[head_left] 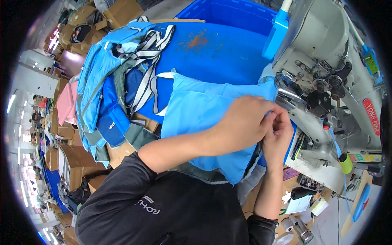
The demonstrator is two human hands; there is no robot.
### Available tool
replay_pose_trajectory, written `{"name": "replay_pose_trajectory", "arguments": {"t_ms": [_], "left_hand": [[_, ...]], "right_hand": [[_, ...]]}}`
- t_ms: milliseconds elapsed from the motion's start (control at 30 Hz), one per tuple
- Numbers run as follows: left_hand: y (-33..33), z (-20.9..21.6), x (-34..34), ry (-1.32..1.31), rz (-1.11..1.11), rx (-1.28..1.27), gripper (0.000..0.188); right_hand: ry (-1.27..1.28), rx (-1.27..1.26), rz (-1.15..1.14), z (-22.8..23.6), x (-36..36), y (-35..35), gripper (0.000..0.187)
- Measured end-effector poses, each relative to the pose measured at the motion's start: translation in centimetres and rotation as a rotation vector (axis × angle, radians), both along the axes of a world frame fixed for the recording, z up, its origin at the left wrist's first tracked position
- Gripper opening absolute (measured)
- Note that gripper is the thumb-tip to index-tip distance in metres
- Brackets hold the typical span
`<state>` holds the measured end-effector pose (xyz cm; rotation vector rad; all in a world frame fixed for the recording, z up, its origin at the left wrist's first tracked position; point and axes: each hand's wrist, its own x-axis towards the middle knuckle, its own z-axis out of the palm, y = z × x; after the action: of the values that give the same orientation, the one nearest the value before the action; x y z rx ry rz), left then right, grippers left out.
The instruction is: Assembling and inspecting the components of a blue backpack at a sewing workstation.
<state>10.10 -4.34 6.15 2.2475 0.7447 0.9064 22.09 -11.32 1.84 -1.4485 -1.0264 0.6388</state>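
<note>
Far left of the sewing machine (312, 32): heaped blue-and-grey bags (93, 77) with striped straps (143, 92). Nearer the sewing machine: light-blue fabric piece (194, 108), over the blue worktop (237, 53). Just left of the sewing machine: left grip (245, 120), then right grip (278, 132), both pinching the light-blue fabric piece's edge

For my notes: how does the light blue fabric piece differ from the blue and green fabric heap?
The light blue fabric piece lies spread; the blue and green fabric heap lies bunched. Left hand and right hand are at the piece, not the heap. Both show light blue.
</note>
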Motion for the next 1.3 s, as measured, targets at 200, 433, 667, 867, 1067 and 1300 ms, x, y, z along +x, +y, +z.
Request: {"name": "replay_pose_trajectory", "arguments": {"t_ms": [200,433,667,867,1067,1300], "left_hand": [[0.0,0.4,0.4,-0.030,-0.048,-0.085,0.017],[0.9,-0.5,1.7,0.064,0.025,0.011,0.013],[1.5,-0.4,1.5,0.136,-0.004,0.026,0.019],[-0.7,1.0,-2.2,0.171,-0.064,0.198,0.054],[-1.9,2.2,-1.7,0.430,-0.027,0.350,0.054],[-3.0,2.7,2.0,0.644,0.035,0.266,0.037]], "right_hand": [[0.083,-0.012,0.064,-0.3,0.7,0.1,0.016],[0.267,0.098,0.045,-0.9,0.6,1.8,0.017],[0.302,0.032,0.027,0.2,1.4,1.9,0.019],[-0.085,-0.095,0.032,1.7,1.6,0.1,0.023],[-0.164,-0.093,-0.014,2.3,1.0,-0.4,0.013],[-0.018,-0.007,0.042,1.1,1.5,-0.9,0.017]]}}
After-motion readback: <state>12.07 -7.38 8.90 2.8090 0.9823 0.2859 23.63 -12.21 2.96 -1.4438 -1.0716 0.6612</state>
